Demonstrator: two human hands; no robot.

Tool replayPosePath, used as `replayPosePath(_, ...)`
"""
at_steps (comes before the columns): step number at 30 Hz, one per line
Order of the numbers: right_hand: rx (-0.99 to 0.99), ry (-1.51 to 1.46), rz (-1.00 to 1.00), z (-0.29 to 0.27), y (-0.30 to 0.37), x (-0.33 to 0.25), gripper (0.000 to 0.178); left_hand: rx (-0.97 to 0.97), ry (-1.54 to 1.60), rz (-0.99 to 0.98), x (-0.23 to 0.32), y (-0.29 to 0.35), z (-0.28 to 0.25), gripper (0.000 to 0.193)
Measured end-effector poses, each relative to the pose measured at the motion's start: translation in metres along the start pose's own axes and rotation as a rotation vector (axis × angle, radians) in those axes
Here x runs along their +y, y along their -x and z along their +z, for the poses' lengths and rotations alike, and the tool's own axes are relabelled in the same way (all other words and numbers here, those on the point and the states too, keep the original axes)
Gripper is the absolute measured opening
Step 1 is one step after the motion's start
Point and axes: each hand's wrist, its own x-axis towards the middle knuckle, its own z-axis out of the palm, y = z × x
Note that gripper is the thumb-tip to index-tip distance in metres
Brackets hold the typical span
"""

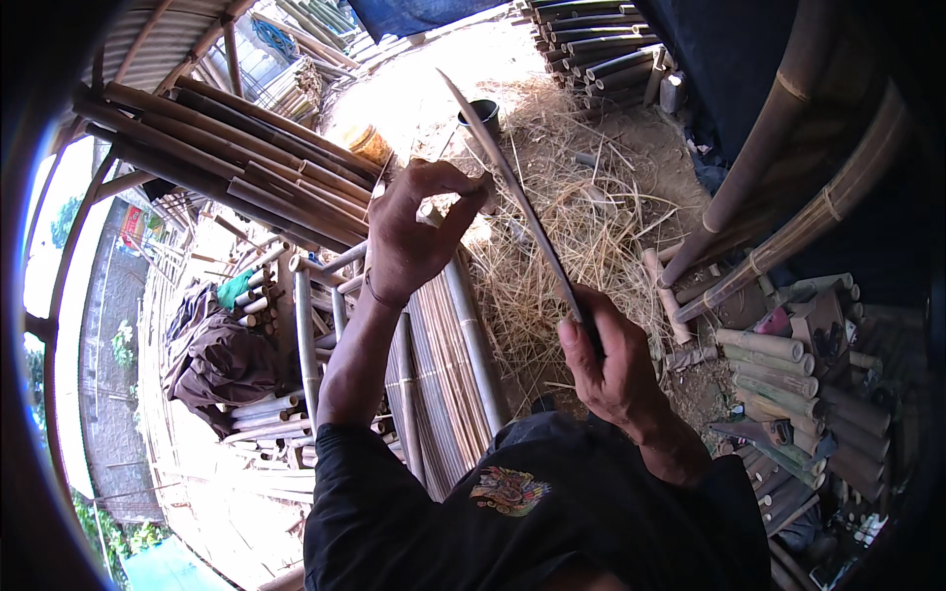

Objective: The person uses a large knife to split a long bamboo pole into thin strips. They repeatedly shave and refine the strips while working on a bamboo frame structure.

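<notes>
My right hand (613, 366) is wrapped round the lower end of a long, narrow machete (519, 194). Its slim dark blade slants up and to the left, tapering to a point, and the grip is mostly hidden by my fingers. Beside the blade, on its left, my left hand (419, 222) is raised with thumb and forefinger pressed together in a pinch. Whether anything thin lies in that pinch is too small to tell. Below my left hand stands a bamboo bench (448, 364) with a slatted top and thick pole edges.
Straw-like shavings (572, 217) cover the ground ahead, near a black bucket (483, 116). Long bamboo poles (246, 148) lie stacked at the left, by a dark cloth (222, 355). Cut bamboo (774, 369) is piled at the right; thick poles (759, 148) lean above it.
</notes>
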Motion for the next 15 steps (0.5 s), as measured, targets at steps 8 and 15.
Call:
replayPosePath(8,0.011,0.052,-0.128,-0.01,0.021,0.013,0.031,-0.025,0.014,0.014,0.017,0.019,0.027,0.03)
replayPosePath(15,-0.002,0.067,-0.099,-0.016,0.03,0.016,0.031,-0.008,0.04,-0.008,0.024,0.027,0.038,0.031)
